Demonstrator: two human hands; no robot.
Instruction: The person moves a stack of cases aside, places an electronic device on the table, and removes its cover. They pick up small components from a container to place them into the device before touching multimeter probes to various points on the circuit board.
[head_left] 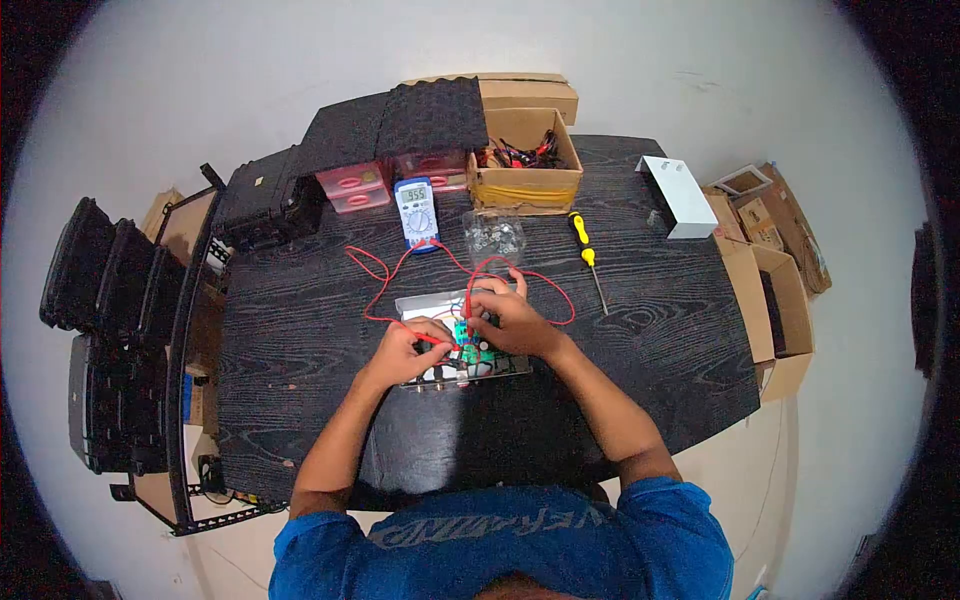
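My left hand (408,352) is closed on a red multimeter probe (428,338), its tip directed at a green circuit board (484,354). In my right hand (512,318) a second red probe (468,303) is held upright over the same board. The board sits in an open metal chassis (416,303) with connectors along its near edge; my fingers hide part of it, and I cannot tell if the tips touch. Red leads run from both probes to a blue and white multimeter (417,214), whose display shows digits.
A yellow and black screwdriver (584,245) lies to the right of a clear bag of small parts (495,240). Behind stand a cardboard box of cables (525,190) and red-drawer bins (353,188). A white metal cover (680,197) rests at the far right, black cases (262,200) at left.
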